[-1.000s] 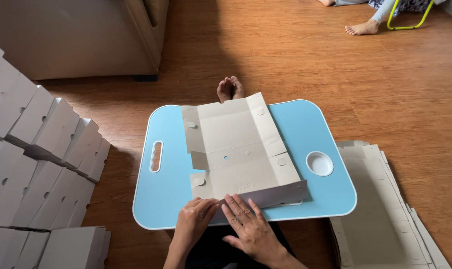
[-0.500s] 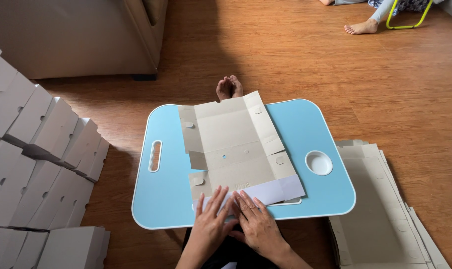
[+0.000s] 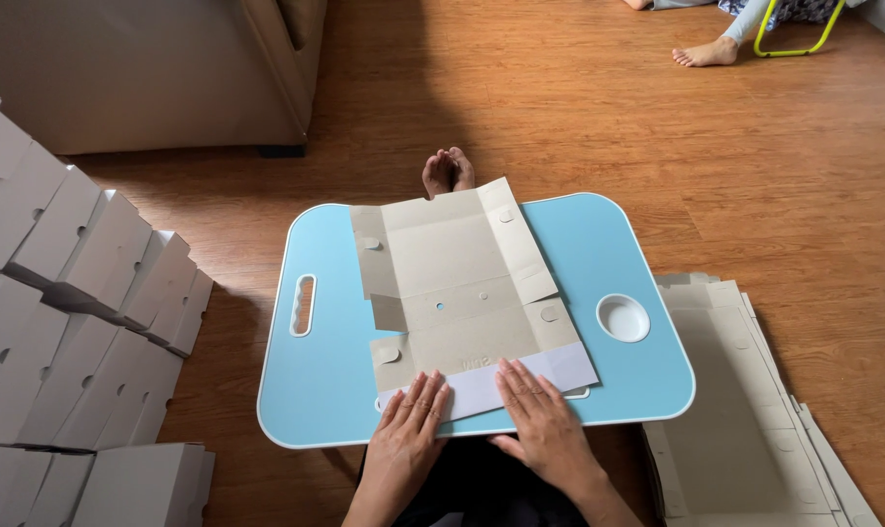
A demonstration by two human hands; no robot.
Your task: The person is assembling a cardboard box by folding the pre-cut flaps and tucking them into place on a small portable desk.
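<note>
Both hands lay flat with fingers spread, gripping nothing: the left hand (image 3: 408, 429) and right hand (image 3: 540, 415) pressed the white folded flap (image 3: 482, 388) of the cardboard blank (image 3: 457, 283), which lay on the blue tray (image 3: 608, 254). Beyond it showed 2 feet (image 3: 447, 171).

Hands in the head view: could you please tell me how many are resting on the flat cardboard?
2: the left hand and the right hand lie side by side, palms down, on the near white flap of the cardboard sheet.
</note>
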